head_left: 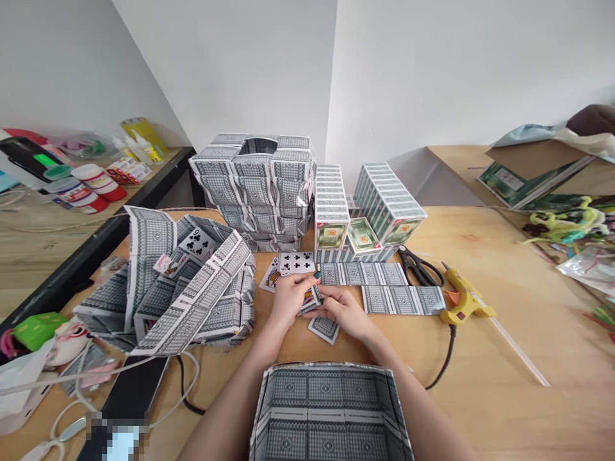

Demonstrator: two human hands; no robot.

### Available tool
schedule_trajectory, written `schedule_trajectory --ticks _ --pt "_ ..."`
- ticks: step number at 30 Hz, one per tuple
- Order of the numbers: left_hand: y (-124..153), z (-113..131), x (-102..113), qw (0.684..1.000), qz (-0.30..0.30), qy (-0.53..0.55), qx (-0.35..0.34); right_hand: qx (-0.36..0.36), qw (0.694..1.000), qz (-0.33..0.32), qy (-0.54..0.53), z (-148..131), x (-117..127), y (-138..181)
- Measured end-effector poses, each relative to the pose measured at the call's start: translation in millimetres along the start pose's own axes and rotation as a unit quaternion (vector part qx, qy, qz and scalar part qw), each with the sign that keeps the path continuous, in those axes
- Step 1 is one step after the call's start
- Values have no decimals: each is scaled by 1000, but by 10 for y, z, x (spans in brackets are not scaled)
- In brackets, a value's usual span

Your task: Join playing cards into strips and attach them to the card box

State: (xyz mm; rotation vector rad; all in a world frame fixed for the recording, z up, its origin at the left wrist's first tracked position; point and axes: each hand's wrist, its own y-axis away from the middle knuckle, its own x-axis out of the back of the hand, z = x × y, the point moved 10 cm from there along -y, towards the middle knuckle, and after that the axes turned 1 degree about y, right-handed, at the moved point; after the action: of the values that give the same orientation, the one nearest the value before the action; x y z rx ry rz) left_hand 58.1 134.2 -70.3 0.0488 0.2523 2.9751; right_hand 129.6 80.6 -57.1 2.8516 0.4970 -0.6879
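Observation:
A playing card [311, 298] with a coloured face is held between my two hands, over the middle of the table. My left hand [291, 296] grips its upper left side, the thumb with a dark green nail on top. From the other side, the fingers of my right hand [342, 307] close on the same card. Just below lies a card face down [325, 329]. Behind my left hand are a six of clubs [296, 262] and a partly covered picture card [270, 276]. Right of my hands run two joined card strips [362, 273], grey backs up. Nearest me stands an open box made of cards [329, 410].
A yellow glue gun [465, 298] with its cord and black scissors [421, 266] lie on the right. Stacked card packs [331, 205] and a card-built box [262, 186] stand behind. Folded card pieces [192, 288] crowd the left, near white cables [195, 378]. A cardboard box [538, 166] sits far right.

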Motion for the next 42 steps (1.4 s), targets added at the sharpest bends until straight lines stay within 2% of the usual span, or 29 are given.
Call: schedule_trajectory --ticks 8,17,20,22,25,28,32,36,42 --pt "-6 -9 3 1000 1 -6 3 8 1000 -23 -18 -21 -42 17" --pt "8 13 8 997 7 63 37 10 1000 -25 -8 -44 -78 25" --pt "4 34 20 997 16 65 23 11 1000 -20 13 -50 -84 25" --pt "7 86 39 998 29 50 -5 13 999 -1 38 -37 -43 17" --pt "21 164 41 997 35 53 -38 18 994 69 88 1 136 -3" --pt "30 227 -34 996 -3 67 -57 38 974 164 151 -20 383 8" --pt "45 293 -100 994 -39 4 -99 81 938 264 211 -171 614 87" --pt "52 287 -117 989 -49 -47 -132 85 930 292 206 -212 692 122" --pt "65 269 -102 977 -36 -131 -165 67 931 277 228 -181 682 107"
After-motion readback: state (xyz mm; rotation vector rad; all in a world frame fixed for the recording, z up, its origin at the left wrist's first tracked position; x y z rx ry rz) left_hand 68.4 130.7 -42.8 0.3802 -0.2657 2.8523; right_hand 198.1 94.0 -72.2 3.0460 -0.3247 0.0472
